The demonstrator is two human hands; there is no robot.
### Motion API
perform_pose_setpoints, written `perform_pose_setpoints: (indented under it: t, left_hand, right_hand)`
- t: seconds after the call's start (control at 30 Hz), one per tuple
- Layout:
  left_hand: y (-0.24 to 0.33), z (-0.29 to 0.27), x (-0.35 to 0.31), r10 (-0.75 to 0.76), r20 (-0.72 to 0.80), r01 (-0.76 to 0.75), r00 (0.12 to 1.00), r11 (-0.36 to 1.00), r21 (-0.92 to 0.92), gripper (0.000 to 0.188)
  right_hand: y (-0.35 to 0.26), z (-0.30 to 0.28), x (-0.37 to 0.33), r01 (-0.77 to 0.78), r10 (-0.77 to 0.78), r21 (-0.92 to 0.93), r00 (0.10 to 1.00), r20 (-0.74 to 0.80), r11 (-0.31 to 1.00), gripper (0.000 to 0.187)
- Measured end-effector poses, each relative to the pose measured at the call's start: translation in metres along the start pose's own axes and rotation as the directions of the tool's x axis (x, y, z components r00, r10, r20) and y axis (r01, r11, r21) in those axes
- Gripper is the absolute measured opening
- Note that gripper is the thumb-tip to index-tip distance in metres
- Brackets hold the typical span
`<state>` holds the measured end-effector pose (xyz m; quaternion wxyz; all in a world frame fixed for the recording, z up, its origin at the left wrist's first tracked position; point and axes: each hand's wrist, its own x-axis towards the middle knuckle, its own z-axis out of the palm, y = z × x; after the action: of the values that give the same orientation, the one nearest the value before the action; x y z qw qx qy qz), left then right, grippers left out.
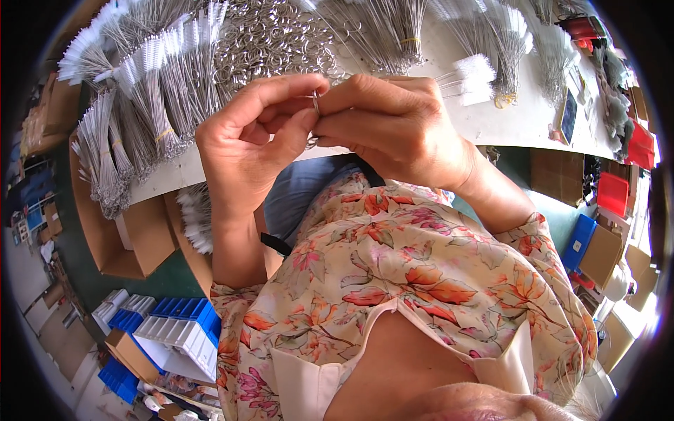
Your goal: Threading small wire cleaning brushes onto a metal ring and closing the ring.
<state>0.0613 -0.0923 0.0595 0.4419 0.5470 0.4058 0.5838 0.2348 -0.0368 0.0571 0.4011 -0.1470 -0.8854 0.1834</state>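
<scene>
My left hand pinches a small metal split ring between thumb and forefinger. Close against it, my right hand is closed, its fingertips touching the ring's right side. From behind the right hand stick out several thin wire stems with white bristle heads, a small bunch of tube brushes. Shiny wire loops show just under the right fingertips and seem to belong to these brushes. How the ring and loops meet is too small to tell. A loose pile of metal rings lies behind my hands.
Bundles of white tube brushes line the left of the white table, with more bundles at the back right. A phone-like dark device lies at the right. Below left are a cardboard box and blue and white bins.
</scene>
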Motion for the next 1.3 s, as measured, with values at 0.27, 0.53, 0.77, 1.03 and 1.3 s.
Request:
perform_pose_setpoints:
  t: [0.27,0.53,0.77,1.03,1.3]
  left_hand:
    - [0.000,0.005,0.000,0.273,-0.083,-0.249,0.959,0.943,0.223,0.030]
    - [-0.005,0.002,0.011,0.205,-0.073,-0.182,0.976,0.954,0.239,0.027]
    - [0.006,-0.006,0.014,-0.004,-0.003,0.004,1.000,0.983,0.182,0.023]
    - [0.002,-0.004,0.013,0.160,-0.016,-0.154,0.987,0.968,0.196,0.024]
    - [0.007,-0.004,0.010,-0.018,-0.026,0.022,1.000,0.986,0.166,0.026]
  right_hand:
    - [0.003,-0.018,0.013,-0.671,0.624,0.702,0.660,0.417,0.241,0.014]
    - [0.007,-0.010,0.021,-0.669,0.645,0.729,0.622,0.443,0.144,0.018]
    - [0.018,-0.014,0.022,-0.671,0.547,0.618,0.723,0.422,0.410,0.017]
    - [0.019,-0.012,0.007,-0.762,0.540,0.632,0.593,0.597,0.138,0.018]
    - [0.007,0.000,0.012,-0.590,0.612,0.679,0.748,0.256,0.438,0.020]
